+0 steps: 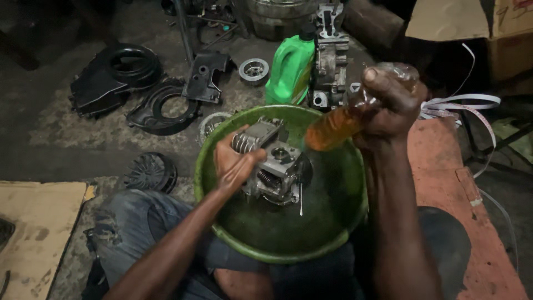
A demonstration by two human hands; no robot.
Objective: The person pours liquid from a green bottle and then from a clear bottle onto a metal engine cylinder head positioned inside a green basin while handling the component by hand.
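Right hand (391, 108) around tilted bottle (344, 119)

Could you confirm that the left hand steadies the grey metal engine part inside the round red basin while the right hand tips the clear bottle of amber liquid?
Not quite: the head view shows the round plastic basin is green, not red. The left hand does steady the grey metal engine part while the right hand tips the clear bottle of amber liquid.
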